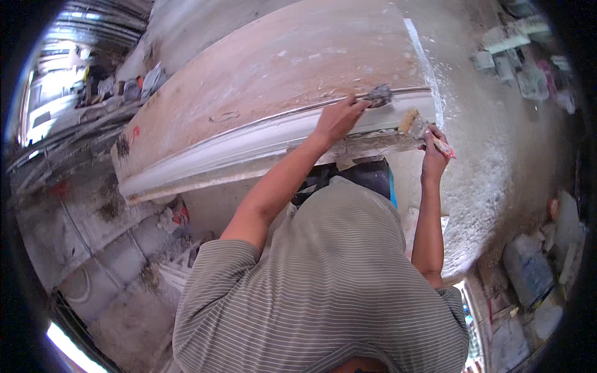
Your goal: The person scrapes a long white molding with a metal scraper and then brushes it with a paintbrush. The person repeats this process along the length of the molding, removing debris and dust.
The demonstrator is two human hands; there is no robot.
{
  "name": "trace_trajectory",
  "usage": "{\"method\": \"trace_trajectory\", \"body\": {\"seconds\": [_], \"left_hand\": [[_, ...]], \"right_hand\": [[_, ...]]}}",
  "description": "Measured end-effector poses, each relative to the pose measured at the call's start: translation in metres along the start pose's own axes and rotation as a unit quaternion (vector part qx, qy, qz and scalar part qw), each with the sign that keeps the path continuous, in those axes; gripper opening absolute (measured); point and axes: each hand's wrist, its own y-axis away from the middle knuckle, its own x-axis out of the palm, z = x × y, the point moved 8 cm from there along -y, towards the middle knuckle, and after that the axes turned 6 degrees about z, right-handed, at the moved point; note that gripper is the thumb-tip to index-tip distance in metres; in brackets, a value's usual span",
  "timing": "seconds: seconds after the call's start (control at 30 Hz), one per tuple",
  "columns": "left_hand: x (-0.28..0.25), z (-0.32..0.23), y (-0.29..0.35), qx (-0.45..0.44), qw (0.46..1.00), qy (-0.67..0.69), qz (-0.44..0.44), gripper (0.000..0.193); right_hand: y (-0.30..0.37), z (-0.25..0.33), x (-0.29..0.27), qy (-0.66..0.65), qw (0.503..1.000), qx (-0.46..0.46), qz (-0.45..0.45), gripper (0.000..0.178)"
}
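Observation:
A long white plaster-like moulding (249,149) with ridges runs along the near edge of a wide, stained tabletop (280,68). My left hand (339,118) reaches over it, fingers closed on a grey, crumpled lump (378,96) that looks like a wad of rag; its exact kind is unclear. Toward the moulding's right end, my right hand (435,152) grips a flat paintbrush (413,125). Its pale bristles point up and to the left, close to the moulding, and a red-marked handle end sticks out below the fingers. Whether the bristles touch the moulding I cannot tell.
A white strip (425,68) lies along the table's right end. White powder or splatter (479,211) covers the floor on the right. Containers and white pieces (528,74) stand at the far right, with a plastic jug-like container (527,270) nearer. Bags (152,79) and long bars lie at the left.

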Motion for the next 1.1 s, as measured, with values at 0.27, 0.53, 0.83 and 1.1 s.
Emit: {"method": "trace_trajectory", "body": {"seconds": [0.27, 0.53, 0.83, 1.1], "left_hand": [[-0.085, 0.134, 0.146, -0.106, 0.988, 0.028, 0.105, 0.026], [-0.080, 0.165, 0.141, 0.018, 0.978, -0.001, 0.208, 0.027], [-0.085, 0.149, 0.120, 0.026, 0.973, -0.002, 0.228, 0.029], [-0.053, 0.113, 0.080, 0.018, 0.970, 0.045, 0.237, 0.028]], "right_hand": [[0.022, 0.012, 0.099, -0.019, 0.998, -0.017, 0.060, 0.024], [0.117, -0.015, 0.081, -0.014, 0.995, 0.007, -0.096, 0.025], [0.190, -0.045, 0.043, -0.020, 0.984, 0.061, -0.168, 0.022], [0.143, -0.011, 0.093, 0.072, 0.996, -0.042, -0.013, 0.018]]}}
